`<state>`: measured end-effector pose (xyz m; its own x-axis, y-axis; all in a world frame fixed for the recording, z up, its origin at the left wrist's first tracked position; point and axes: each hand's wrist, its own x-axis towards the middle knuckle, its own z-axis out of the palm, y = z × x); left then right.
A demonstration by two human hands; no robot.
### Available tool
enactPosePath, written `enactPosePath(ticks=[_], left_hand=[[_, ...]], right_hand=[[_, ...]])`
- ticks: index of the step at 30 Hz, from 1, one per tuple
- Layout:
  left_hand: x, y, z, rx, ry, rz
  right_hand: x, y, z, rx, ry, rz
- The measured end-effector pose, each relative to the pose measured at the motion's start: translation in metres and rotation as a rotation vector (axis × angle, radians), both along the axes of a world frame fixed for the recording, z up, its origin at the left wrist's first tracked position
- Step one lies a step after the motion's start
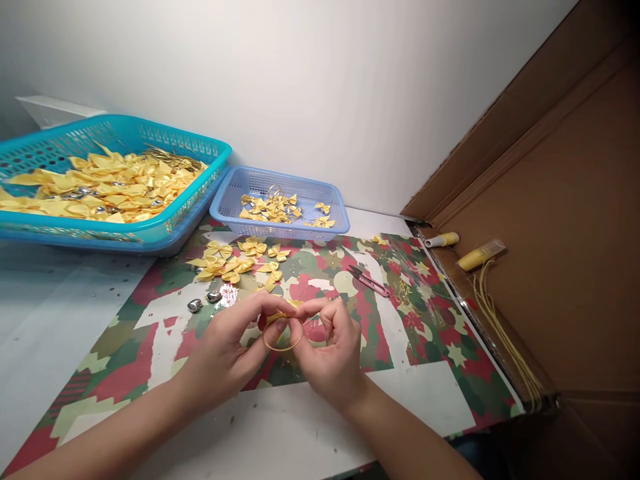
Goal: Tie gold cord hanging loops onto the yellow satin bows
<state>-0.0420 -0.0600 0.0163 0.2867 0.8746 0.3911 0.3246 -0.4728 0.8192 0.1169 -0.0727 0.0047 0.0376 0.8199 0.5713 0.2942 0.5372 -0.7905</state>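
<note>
Both of my hands meet over the patterned sheet at the middle of the table. My left hand (230, 343) is closed, thumb and forefinger pinching a yellow ribbon bow (276, 319) that the fingers mostly cover. My right hand (333, 343) is closed at the same spot, its thumb and forefinger on a thin gold loop (284, 349) that hangs below the fingertips. Whether the loop is cord or wire I cannot tell. Just beyond lie several loose yellow bows (237, 268) and two silver heart-shaped pieces (195, 305).
A turquoise basket (197, 197) heaped with yellow bows stands left. A smaller blue basket (280, 231) holds bows with loops. Pink thread snips (370, 283) lie right, near yellow thread scraps (406, 293). Yellow spools (480, 255) and gold strands (505, 353) sit along the cardboard wall (560, 220).
</note>
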Motion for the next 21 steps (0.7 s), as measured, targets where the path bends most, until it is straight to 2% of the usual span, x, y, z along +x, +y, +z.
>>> enactPosePath(ticks=[4, 7, 10, 13, 16, 21], left_hand=[[0.0, 0.001, -0.001, -0.088, -0.03, 0.035], [0.0, 0.002, -0.003, -0.266, -0.121, 0.003], [0.0, 0.004, -0.003, -0.519, -0.33, -0.07], [0.0, 0.006, -0.002, -0.7, -0.518, -0.074], [0.0, 0.007, -0.001, -0.827, -0.649, -0.054], [0.003, 0.009, -0.003, -0.948, -0.826, -0.05]], right_hand=[[0.0, 0.0, -0.003, 0.101, -0.086, 0.005], [0.001, 0.001, -0.001, 0.104, -0.101, 0.019], [0.003, 0.003, 0.005, 0.015, -0.032, 0.032], [0.01, 0.004, 0.01, -0.134, 0.064, 0.121], [0.016, 0.006, 0.01, -0.27, 0.095, 0.243], [0.015, 0.006, 0.009, -0.285, -0.025, 0.237]])
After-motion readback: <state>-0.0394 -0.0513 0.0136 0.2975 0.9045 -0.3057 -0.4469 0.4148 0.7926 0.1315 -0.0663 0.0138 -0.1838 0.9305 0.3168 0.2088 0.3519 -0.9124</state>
